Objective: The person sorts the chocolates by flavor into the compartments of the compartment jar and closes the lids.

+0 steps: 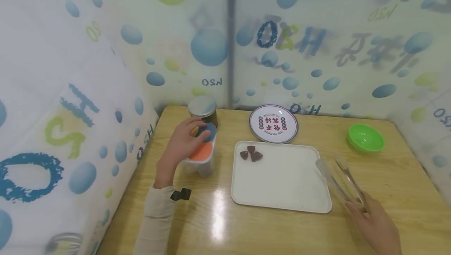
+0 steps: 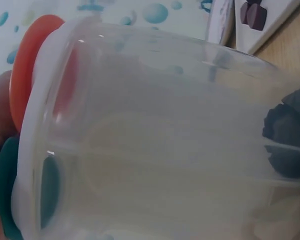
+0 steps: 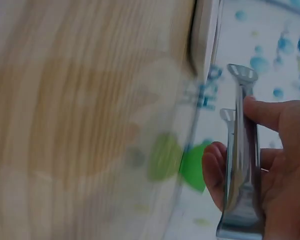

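Note:
My left hand (image 1: pixel 183 139) reaches over a clear plastic container with coloured lids (image 1: pixel 204 167), thumb and fingertips around the edge of the blue lid (image 1: pixel 207 132). The orange lid (image 1: pixel 201 152) lies just below the thumb. In the left wrist view, the container's clear wall (image 2: pixel 155 110) fills most of the picture, with a green lid (image 2: pixel 9 187) beside the hand and dark pieces (image 2: pixel 287 132) inside. My right hand (image 1: pixel 377 223) grips metal tongs (image 1: pixel 352 180), their arms spread, just right of the white tray (image 1: pixel 282 180). Several dark wedge-shaped pieces (image 1: pixel 251 154) lie on the tray's upper left.
Behind the container stands a metal-lidded can (image 1: pixel 202 107). A round plate with printed characters (image 1: pixel 273 123) sits beyond the tray, against its back edge. At the far right is a green bowl (image 1: pixel 365 138). Patterned walls (image 1: pixel 317 90) border the wooden table (image 1: pixel 246 231) at the back and sides.

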Motion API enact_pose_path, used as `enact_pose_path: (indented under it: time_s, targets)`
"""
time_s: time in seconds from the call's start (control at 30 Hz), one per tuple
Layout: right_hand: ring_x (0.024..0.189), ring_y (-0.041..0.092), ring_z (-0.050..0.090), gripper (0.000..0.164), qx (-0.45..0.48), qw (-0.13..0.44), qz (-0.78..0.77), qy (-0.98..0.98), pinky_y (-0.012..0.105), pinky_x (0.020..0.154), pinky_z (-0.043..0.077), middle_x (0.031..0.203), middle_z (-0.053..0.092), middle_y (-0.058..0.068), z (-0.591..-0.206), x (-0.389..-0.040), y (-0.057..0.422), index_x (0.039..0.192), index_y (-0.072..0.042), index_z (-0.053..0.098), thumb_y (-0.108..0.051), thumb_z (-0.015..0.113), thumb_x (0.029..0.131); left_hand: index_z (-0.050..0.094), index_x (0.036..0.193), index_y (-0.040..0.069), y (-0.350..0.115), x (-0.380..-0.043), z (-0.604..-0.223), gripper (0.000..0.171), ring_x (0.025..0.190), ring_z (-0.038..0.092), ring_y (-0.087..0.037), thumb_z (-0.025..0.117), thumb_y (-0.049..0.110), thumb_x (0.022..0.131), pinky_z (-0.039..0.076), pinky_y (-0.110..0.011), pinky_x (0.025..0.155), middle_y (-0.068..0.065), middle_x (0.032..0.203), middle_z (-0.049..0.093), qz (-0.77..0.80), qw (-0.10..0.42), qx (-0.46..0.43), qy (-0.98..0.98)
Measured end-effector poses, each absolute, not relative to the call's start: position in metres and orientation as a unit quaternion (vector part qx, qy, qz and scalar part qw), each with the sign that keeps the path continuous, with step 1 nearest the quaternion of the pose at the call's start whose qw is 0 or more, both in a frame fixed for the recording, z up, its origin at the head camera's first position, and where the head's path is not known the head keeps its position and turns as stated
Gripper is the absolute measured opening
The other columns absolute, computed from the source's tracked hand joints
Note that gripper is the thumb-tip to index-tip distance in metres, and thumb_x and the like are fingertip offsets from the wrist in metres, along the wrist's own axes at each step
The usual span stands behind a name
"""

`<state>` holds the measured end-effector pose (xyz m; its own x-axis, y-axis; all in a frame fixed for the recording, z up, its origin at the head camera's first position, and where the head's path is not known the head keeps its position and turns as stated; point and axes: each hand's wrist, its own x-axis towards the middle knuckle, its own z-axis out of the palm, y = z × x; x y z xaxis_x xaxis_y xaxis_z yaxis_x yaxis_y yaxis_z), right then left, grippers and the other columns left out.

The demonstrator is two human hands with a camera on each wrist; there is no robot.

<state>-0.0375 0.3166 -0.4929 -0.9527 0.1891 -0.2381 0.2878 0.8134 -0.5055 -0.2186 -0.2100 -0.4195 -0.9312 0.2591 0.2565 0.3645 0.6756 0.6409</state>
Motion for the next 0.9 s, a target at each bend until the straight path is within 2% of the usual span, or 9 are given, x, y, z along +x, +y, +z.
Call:
enact_pose_path:
  time_s: [0.1, 0.2, 0.27, 0.33, 0.47, 0.6, 0.77, 0.83, 0.9]
  targets:
    - [0.109, 0.061, 0.056, 0.087, 0.134, 0.144, -0.263, 0.944, 0.061, 0.071, 0.052, 0.129, 0.051, 0.043, -0.497, -0.035, 0.354, 0.145, 0.016, 0.028, -0.058, 0.041, 0.102, 0.066, 0.123, 0.004, -0.207, -0.22, -0.422, 0.048, 0.132, 0.05, -0.035, 0.07, 0.042, 0.093, 0.039, -0.051, 0.113, -0.018, 0.14, 0.056, -0.309, 0.111, -0.184, -0.926]
    - [0.089, 0.051, 0.063, 0.077, 0.129, 0.129, -0.257, 0.949, 0.049, 0.064, 0.053, 0.106, 0.061, 0.037, -0.503, -0.029, 0.372, 0.134, 0.015, 0.038, -0.054, 0.043, 0.103, 0.064, 0.125, 0.005, -0.206, -0.218, -0.422, 0.051, 0.133, 0.048, -0.034, 0.071, 0.044, 0.091, 0.037, -0.053, 0.113, -0.017, 0.14, 0.055, -0.277, 0.123, -0.19, -0.934]
    - [0.078, 0.038, 0.063, 0.069, 0.129, 0.104, -0.255, 0.953, 0.042, 0.058, 0.05, 0.091, 0.063, 0.024, -0.507, -0.024, 0.373, 0.126, 0.014, 0.044, -0.051, 0.046, 0.103, 0.063, 0.127, 0.006, -0.206, -0.217, -0.421, 0.053, 0.136, 0.045, -0.034, 0.07, 0.045, 0.092, 0.033, -0.055, 0.115, -0.016, 0.142, 0.053, -0.265, 0.114, -0.189, -0.938]
    - [0.074, 0.027, 0.059, 0.064, 0.13, 0.084, -0.256, 0.954, 0.038, 0.056, 0.047, 0.084, 0.061, 0.014, -0.509, -0.021, 0.372, 0.122, 0.013, 0.047, -0.048, 0.048, 0.103, 0.061, 0.129, 0.008, -0.205, -0.216, -0.42, 0.053, 0.141, 0.04, -0.034, 0.068, 0.046, 0.093, 0.028, -0.058, 0.117, -0.016, 0.145, 0.051, -0.257, 0.1, -0.187, -0.943]
    - [0.07, 0.025, 0.056, 0.062, 0.132, 0.067, -0.26, 0.954, 0.036, 0.054, 0.045, 0.08, 0.058, 0.013, -0.513, -0.019, 0.371, 0.121, 0.013, 0.047, -0.046, 0.05, 0.102, 0.061, 0.13, 0.01, -0.202, -0.215, -0.42, 0.051, 0.143, 0.036, -0.035, 0.067, 0.046, 0.094, 0.025, -0.06, 0.117, -0.015, 0.146, 0.051, -0.245, 0.096, -0.196, -0.945]
    - [0.067, 0.024, 0.052, 0.059, 0.127, 0.064, -0.248, 0.958, 0.035, 0.052, 0.042, 0.076, 0.055, 0.011, -0.516, -0.021, 0.373, 0.114, 0.012, 0.049, -0.046, 0.051, 0.102, 0.063, 0.128, 0.01, -0.201, -0.213, -0.42, 0.052, 0.141, 0.039, -0.035, 0.069, 0.047, 0.092, 0.027, -0.06, 0.115, -0.015, 0.145, 0.053, -0.246, 0.104, -0.193, -0.944]
    - [0.083, 0.051, 0.059, 0.078, 0.122, 0.083, -0.227, 0.963, 0.05, 0.06, 0.05, 0.097, 0.057, 0.041, -0.519, -0.027, 0.377, 0.128, 0.02, 0.044, -0.052, 0.052, 0.1, 0.068, 0.122, 0.007, -0.202, -0.213, -0.421, 0.052, 0.133, 0.05, -0.035, 0.073, 0.047, 0.088, 0.035, -0.059, 0.111, -0.016, 0.137, 0.059, -0.264, 0.145, -0.178, -0.937]
    - [0.1, 0.064, 0.051, 0.088, 0.124, 0.091, -0.222, 0.963, 0.063, 0.07, 0.05, 0.116, 0.046, 0.051, -0.52, -0.028, 0.377, 0.134, 0.025, 0.034, -0.054, 0.051, 0.099, 0.07, 0.118, 0.006, -0.202, -0.214, -0.424, 0.048, 0.128, 0.054, -0.035, 0.072, 0.044, 0.09, 0.038, -0.057, 0.11, -0.015, 0.131, 0.063, -0.275, 0.169, -0.174, -0.93]
    - [0.107, 0.069, 0.042, 0.09, 0.136, 0.081, -0.226, 0.961, 0.07, 0.076, 0.045, 0.123, 0.038, 0.053, -0.52, -0.029, 0.375, 0.137, 0.025, 0.031, -0.054, 0.051, 0.099, 0.072, 0.112, 0.006, -0.203, -0.214, -0.427, 0.04, 0.124, 0.057, -0.034, 0.069, 0.041, 0.093, 0.041, -0.055, 0.108, -0.015, 0.126, 0.066, -0.285, 0.2, -0.163, -0.923]
